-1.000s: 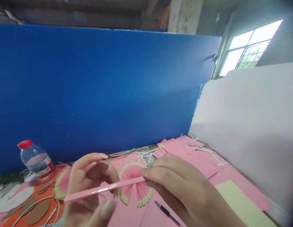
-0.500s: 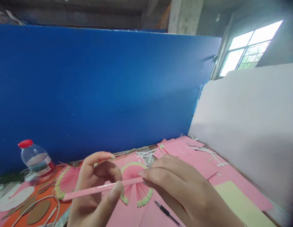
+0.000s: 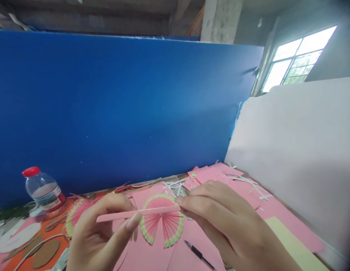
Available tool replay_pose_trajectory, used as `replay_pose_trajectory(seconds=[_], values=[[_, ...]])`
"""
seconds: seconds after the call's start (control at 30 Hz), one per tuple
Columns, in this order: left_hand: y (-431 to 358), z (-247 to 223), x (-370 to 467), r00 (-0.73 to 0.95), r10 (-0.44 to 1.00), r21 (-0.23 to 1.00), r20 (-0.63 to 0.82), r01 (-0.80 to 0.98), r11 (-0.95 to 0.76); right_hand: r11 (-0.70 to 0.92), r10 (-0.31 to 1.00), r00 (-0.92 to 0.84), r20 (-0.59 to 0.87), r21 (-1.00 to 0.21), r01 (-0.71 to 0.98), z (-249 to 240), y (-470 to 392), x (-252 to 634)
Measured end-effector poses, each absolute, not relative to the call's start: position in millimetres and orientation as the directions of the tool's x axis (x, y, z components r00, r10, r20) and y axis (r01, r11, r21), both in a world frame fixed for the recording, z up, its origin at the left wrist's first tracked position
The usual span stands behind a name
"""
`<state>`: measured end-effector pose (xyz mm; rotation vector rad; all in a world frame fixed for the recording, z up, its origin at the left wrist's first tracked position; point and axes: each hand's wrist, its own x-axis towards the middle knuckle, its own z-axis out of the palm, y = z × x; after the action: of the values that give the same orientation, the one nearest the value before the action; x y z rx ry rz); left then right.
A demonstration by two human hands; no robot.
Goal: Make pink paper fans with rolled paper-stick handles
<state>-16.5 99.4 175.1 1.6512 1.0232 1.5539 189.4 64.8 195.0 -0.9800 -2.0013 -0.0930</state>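
A narrow pink folded paper strip (image 3: 160,210) stretches between my two hands, above the table. My left hand (image 3: 104,229) pinches it near its left part, thumb in front and fingers curled behind. At the strip's right end, the fingertips of my right hand (image 3: 220,218) close on it. Below and behind the strip lies a pleated pink paper fan (image 3: 171,227) with a yellow-green rim, spread nearly into a full circle. Another pleated fan (image 3: 75,214) is partly hidden behind my left hand. A black pen (image 3: 199,253) rests on pink paper beside my right hand.
A red-capped bottle (image 3: 46,192) stands at the left. Near it are brown cardboard discs (image 3: 46,254) and a white cable (image 3: 36,246). Pink sheets (image 3: 234,190), white paper strips (image 3: 258,186) and a pale yellow sheet (image 3: 288,241) lie at right. A blue panel (image 3: 121,113) rises behind.
The strip and my left hand have shifted: the hand moved left and down along the strip, its index finger now curled in. The strip's left end has moved right and up.
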Motion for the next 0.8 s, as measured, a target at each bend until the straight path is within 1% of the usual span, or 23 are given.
replay_pose_trajectory(seconds=[0.07,0.2,0.37,0.53,0.8], values=[[99.9,174.9,-18.2,-0.009,0.864,0.857,0.504,0.134,-0.498,0.668,0.624,-0.295,0.724,-0.298,0.682,194.2,63.6,189.8],[99.7,175.4,-20.6,0.008,0.858,0.845,0.514,0.171,-0.507,0.688,0.601,-0.308,0.738,-0.281,0.669,194.0,64.5,191.4],[98.6,176.3,-20.9,0.043,0.867,0.857,0.497,0.131,-0.498,0.708,0.575,-0.323,0.752,-0.26,0.657,195.2,67.0,191.4],[98.6,177.0,-20.4,0.073,0.856,0.851,0.512,0.092,-0.517,0.673,0.619,-0.288,0.73,-0.306,0.673,194.0,64.2,191.5],[99.3,174.0,-24.6,0.104,0.886,0.884,0.451,0.081,-0.46,0.692,0.615,-0.324,0.719,-0.295,0.658,191.7,67.5,194.9]])
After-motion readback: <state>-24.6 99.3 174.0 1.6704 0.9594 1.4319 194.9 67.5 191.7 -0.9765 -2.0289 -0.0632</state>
